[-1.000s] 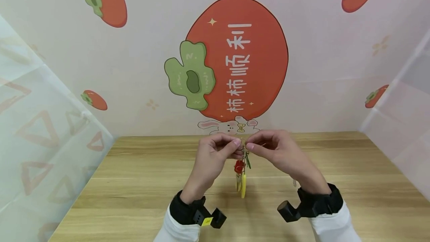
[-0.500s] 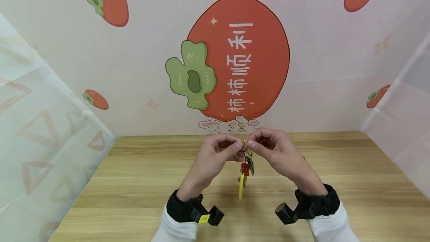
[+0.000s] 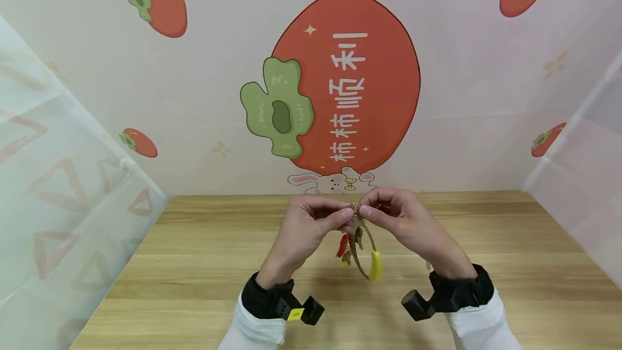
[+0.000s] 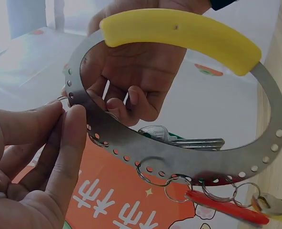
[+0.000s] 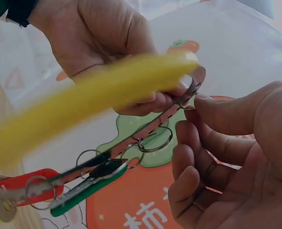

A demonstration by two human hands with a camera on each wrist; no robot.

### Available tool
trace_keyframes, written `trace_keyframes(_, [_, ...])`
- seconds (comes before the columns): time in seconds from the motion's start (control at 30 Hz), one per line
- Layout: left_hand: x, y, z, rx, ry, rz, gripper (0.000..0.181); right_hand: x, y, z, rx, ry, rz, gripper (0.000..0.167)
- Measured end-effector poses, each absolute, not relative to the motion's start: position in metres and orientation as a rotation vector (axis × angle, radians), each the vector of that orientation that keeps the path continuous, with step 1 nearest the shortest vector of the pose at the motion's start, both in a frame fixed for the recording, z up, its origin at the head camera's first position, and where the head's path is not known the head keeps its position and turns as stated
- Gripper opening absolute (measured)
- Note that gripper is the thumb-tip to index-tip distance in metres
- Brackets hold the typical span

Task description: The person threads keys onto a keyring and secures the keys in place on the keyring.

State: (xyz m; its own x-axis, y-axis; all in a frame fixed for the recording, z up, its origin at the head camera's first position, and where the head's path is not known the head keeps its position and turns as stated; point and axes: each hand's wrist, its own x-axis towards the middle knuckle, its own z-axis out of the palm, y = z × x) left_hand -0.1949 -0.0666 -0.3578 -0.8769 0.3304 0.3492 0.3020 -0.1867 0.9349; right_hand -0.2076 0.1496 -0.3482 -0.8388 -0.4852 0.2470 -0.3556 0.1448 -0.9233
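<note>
Between my two hands hangs an oval metal key holder (image 3: 353, 253), its rim pierced with a row of holes. A yellow grip (image 4: 179, 31) covers one side of it. My left hand (image 3: 311, 236) pinches the rim near one end. My right hand (image 3: 408, 226) pinches a small split ring (image 5: 187, 107) at the same end of the rim. Several split rings hang from the holes, with keys on some. One key (image 5: 91, 188) has a green cover; a red tag (image 4: 226, 207) hangs beside another bare key (image 4: 270, 204). Fingertips partly hide the ring and hole.
Below the hands lies a wood-grain table (image 3: 218, 274). A pale backdrop with a large printed persimmon (image 3: 379, 85) rises behind its far edge, and pale sheets (image 3: 53, 193) flank both sides. Black camera bands (image 3: 272, 301) sit on the wrists.
The key holder has turned from edge-on so that its oval opening shows, with the yellow grip swung to the right. Both hands stay close together in nearly the same place.
</note>
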Motion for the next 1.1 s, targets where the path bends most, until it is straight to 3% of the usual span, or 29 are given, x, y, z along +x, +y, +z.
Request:
trace_keyframes(0.77, [-0.1973, -0.0700, -0.3578, 0.812, 2.081, 2.154, 0.011, -0.2077, 0.1477, -0.3506, -0.822, 2.320, -1.816, 0.010])
trace_keyframes(1.1, [-0.1983, -0.0687, -0.3600, 0.815, 2.039, 2.177, 0.013, -0.2125, 0.1514, -0.3535, -0.987, 2.399, -1.814, 0.004])
